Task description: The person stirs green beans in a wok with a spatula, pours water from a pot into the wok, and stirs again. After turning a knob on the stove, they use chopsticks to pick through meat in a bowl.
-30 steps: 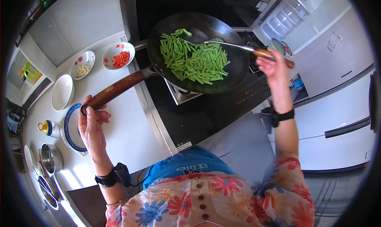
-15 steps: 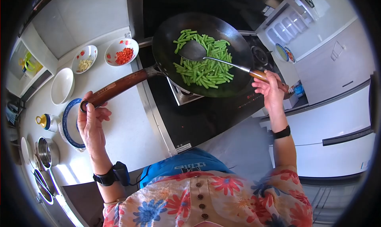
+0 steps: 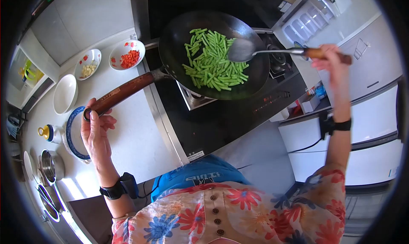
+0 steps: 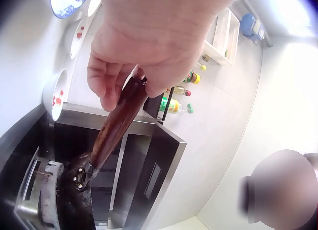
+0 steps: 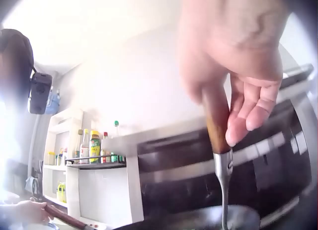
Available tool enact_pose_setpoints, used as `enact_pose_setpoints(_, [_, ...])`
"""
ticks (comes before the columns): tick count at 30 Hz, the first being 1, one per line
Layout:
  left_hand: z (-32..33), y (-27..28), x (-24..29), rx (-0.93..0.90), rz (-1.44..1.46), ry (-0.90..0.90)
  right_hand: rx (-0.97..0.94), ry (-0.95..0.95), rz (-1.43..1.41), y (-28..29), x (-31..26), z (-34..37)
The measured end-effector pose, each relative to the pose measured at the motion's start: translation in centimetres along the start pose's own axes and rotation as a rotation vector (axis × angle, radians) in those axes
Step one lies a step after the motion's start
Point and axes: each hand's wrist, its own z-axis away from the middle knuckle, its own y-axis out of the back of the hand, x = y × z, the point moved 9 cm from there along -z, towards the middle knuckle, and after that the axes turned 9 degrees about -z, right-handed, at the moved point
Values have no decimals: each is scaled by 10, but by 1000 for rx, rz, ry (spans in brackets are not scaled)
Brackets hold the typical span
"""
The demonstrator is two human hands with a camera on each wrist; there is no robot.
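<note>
My left hand [image 3: 96, 137] grips the end of the wok's brown wooden handle [image 3: 121, 94], seen close up in the left wrist view with thumb and fingers about the handle [image 4: 117, 123]. The dark wok [image 3: 170, 35] stands over the stove and holds cut green beans [image 3: 215, 60], heaped from its middle toward the near side. In my right hand [image 3: 334, 67] is a wok spatula [image 3: 243, 51], held by its wooden handle. Its metal blade, a little blurred, is at the right side of the beans. The right wrist view shows the fingers curled round the spatula handle [image 5: 217, 126].
Left of the stove, the white counter [image 3: 132, 133] carries a bowl of chopped red pepper [image 3: 129, 58], a bowl of pale chopped pieces [image 3: 88, 69], a white bowl [image 3: 66, 94] and a blue-rimmed plate [image 3: 71, 131]. A steel pot [image 3: 52, 166] stands farther left. Sauce bottles [image 5: 94, 145] line a shelf.
The spatula first swings left over the beans, then moves back right with my right hand, which is now farther right and higher. The beans have shifted in the wok. My left hand stays on the handle.
</note>
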Motion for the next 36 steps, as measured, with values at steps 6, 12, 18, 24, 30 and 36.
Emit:
enact_pose_setpoints(6, [-1,1,0,5,-6,-19,-273,-47,352,5,-56,-41])
enact_pose_setpoints(12, [-1,1,1,4,17,-25,-151,-205,-202,-43,40,-18])
enact_pose_setpoints(18, [0,-1,0,-6,9,-1,-154,126,7,-11,-23,-36])
enact_pose_setpoints(24, [1,0,2,4,12,-23,-178,17,-115,-48,27,-18])
enact_pose_setpoints(30, [1,-2,1,-3,1,0,-157,115,-291,-47,1,21])
enact_pose_setpoints(36, [0,-2,1,6,20,-7,-26,-91,-412,-48,58,64])
